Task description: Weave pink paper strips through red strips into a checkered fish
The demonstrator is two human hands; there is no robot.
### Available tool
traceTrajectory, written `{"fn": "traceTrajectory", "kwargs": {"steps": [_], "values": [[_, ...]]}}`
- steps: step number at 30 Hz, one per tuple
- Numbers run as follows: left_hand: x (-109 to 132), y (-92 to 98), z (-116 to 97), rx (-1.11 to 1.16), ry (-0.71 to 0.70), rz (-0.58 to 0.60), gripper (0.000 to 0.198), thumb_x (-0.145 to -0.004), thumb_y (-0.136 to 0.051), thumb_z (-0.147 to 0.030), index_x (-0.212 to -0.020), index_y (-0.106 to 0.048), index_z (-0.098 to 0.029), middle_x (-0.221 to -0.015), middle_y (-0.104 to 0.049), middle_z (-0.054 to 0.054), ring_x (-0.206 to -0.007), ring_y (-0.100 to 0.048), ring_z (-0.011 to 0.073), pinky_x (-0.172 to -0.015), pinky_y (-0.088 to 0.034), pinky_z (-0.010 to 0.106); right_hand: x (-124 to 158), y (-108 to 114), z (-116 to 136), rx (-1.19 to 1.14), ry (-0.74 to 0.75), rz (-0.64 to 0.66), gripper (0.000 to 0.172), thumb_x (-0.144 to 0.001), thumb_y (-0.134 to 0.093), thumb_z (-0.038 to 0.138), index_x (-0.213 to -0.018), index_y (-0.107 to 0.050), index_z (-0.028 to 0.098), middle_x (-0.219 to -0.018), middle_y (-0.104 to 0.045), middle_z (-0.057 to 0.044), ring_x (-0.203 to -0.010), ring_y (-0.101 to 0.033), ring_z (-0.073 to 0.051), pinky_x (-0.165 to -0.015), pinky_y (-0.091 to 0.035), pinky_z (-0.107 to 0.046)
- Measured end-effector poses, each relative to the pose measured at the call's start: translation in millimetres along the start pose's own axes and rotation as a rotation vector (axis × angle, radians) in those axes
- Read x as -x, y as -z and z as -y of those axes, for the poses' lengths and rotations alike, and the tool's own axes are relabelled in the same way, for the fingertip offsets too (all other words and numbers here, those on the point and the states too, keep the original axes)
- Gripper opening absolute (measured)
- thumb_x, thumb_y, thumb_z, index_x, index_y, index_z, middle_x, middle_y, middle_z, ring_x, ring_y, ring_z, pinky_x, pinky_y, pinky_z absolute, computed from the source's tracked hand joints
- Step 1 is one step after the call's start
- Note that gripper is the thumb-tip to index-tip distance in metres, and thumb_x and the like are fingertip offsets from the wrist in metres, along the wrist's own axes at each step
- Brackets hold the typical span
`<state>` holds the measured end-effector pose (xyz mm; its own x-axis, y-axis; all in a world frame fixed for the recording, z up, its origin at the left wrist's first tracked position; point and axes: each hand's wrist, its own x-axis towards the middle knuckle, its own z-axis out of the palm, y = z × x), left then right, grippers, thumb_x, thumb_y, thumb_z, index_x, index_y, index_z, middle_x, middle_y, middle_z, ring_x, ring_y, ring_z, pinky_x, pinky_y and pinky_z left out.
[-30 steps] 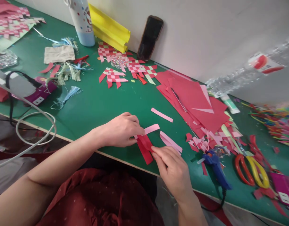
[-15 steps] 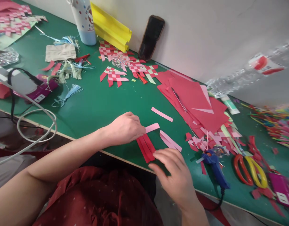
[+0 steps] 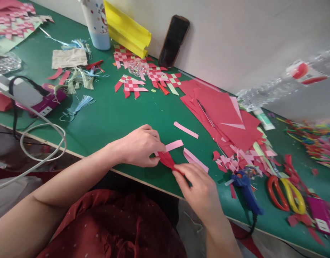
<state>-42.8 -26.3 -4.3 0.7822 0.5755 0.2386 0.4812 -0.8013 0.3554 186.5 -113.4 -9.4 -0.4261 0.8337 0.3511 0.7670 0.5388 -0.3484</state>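
Note:
Red paper strips (image 3: 166,160) stretch between my two hands near the table's front edge, their lower ends lifted and bunched. My left hand (image 3: 142,147) pinches their upper end, where a pink paper strip (image 3: 174,145) crosses them and sticks out to the right. My right hand (image 3: 198,186) is closed on the lower end of the red strips, thumb against fingers. Just above the right hand lies a folded pink strip (image 3: 194,159). Another pink strip (image 3: 185,129) rests flat farther back. My fingers hide how the strips join.
Red paper sheets (image 3: 216,111) with a pen (image 3: 205,112) lie back right. A blue glue gun (image 3: 247,191) and scissors (image 3: 277,193) are on the right. A phone (image 3: 174,41) leans on the wall. Woven paper pieces (image 3: 131,86), tassels (image 3: 80,105) and a white cable (image 3: 43,127) are left.
My right hand has moved left and closed on the lower end of the red strips. These strips lay flat and spread before; now they are lifted and drawn together.

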Motion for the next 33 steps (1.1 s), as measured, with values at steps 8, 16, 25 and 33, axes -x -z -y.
{"fn": "traceTrajectory", "kwargs": {"steps": [8,16,25,33], "values": [[-1,0.6,3,-0.04,0.015,0.074,0.016,-0.083,-0.061,-0.022,-0.095,-0.072,-0.023,-0.087,-0.074,0.003,-0.092,-0.066,0.021,-0.088,-0.041,0.037,-38,4,-9,-0.057,-0.226,-0.055,0.016,-0.094,-0.057,0.033,-0.091,-0.07,0.024,-0.083,-0.073,-0.002,-0.072,-0.067,-0.017,-0.068,-0.051,-0.029],[-2,0.5,2,-0.065,-0.001,0.039,0.019,-0.091,-0.055,-0.028,-0.092,-0.073,-0.022,-0.078,-0.073,0.003,-0.083,-0.066,0.0193,-0.083,-0.042,0.035,-46,0,-16,-0.111,-0.333,-0.035,0.019,-0.093,-0.058,0.038,-0.093,-0.072,0.024,-0.084,-0.075,-0.001,-0.07,-0.067,-0.016,-0.067,-0.051,-0.027],[-5,-3.9,4,-0.039,0.028,0.024,0.032,-0.094,-0.044,-0.02,-0.073,-0.068,-0.02,-0.067,-0.069,0.001,-0.07,-0.064,0.0156,-0.077,-0.044,0.031,-21,17,-31,-0.084,-0.448,-0.243,0.03,-0.093,-0.058,0.044,-0.109,-0.07,0.021,-0.09,-0.073,-0.005,-0.075,-0.067,-0.018,-0.07,-0.055,-0.032],[-3,-4.0,9,0.046,0.037,-0.019,0.028,-0.093,-0.048,-0.024,-0.085,-0.074,-0.021,-0.079,-0.074,0.003,-0.077,-0.067,0.0179,-0.073,-0.048,0.029,11,9,-37,0.126,-0.237,-0.172,0.021,-0.094,-0.057,0.031,-0.105,-0.069,0.017,-0.103,-0.071,-0.01,-0.1,-0.063,-0.025,-0.093,-0.05,-0.043]]}}
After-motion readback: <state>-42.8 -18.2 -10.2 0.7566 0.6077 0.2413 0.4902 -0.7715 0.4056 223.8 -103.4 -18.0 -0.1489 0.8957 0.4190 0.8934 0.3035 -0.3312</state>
